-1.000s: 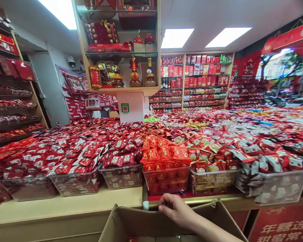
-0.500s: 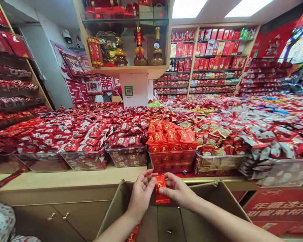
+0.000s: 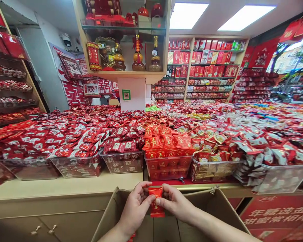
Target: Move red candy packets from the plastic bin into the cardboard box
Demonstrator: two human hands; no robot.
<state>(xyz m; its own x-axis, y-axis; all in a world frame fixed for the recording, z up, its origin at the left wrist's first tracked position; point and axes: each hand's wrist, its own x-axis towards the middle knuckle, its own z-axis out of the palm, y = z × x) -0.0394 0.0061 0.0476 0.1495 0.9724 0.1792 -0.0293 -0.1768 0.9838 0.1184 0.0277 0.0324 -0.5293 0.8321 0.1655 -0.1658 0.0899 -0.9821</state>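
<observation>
A small red candy packet with gold print is held upright between my two hands, over an open cardboard box. My left hand pinches its left side, thumb on the front. From the right, my right hand grips it with the thumb pressed on its face, close to the left thumb. Low in the box, partly hidden by my left forearm, part of another red packet shows. Just beyond my hands, a clear bin is heaped with matching red packets.
More clear bins of wrapped sweets line the counter, among them one with dark red packets and one with gold-and-red packets. A display cabinet hangs over the middle. Cupboard doors with knobs are at lower left.
Both hands have closed in on the packet, thumbs now nearly meeting on its front and covering more of the print. The view has shifted slightly, so the surroundings sit lower.
</observation>
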